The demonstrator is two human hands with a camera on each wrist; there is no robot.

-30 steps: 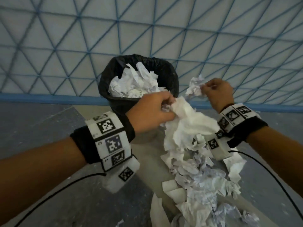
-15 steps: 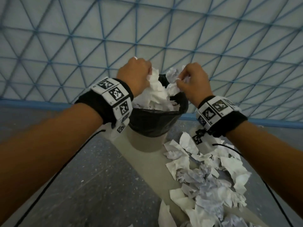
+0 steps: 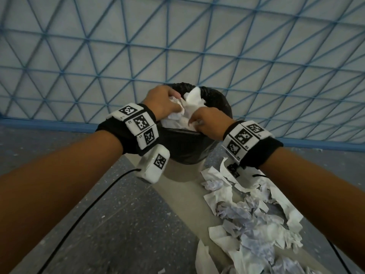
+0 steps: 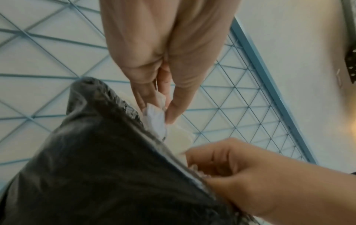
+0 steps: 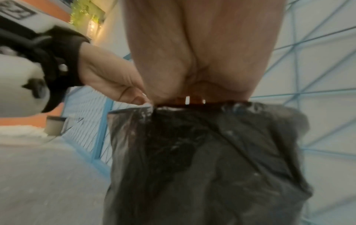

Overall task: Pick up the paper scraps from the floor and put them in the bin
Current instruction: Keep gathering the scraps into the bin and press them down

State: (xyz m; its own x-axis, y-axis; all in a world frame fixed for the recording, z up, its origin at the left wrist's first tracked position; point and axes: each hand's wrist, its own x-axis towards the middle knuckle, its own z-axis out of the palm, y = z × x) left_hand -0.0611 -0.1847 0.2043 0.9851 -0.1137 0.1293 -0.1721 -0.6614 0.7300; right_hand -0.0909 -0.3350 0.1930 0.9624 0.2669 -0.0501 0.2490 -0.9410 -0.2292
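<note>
The bin (image 3: 197, 149), lined with a black bag (image 4: 92, 159), stands against the wall and is heaped with white crumpled paper (image 3: 192, 99). My left hand (image 3: 169, 99) is over the far side of the heap; in the left wrist view its fingertips (image 4: 171, 115) pinch a white scrap (image 4: 156, 120) just above the rim. My right hand (image 3: 197, 121) is at the near rim, fingers curled down into the paper. In the right wrist view the bag (image 5: 202, 159) hides those fingers. A pile of paper scraps (image 3: 252, 218) lies on the floor to the right of the bin.
A wall with blue lattice lines (image 3: 177, 46) rises right behind the bin. A pale floor strip (image 3: 177, 204) runs from the bin towards me between grey speckled floor (image 3: 118, 224). Black cables (image 3: 88, 210) trail from both wristbands.
Both hands have carried their paper from above the floor pile to the bin and come down onto the heap. The right hand has moved to the near rim.
</note>
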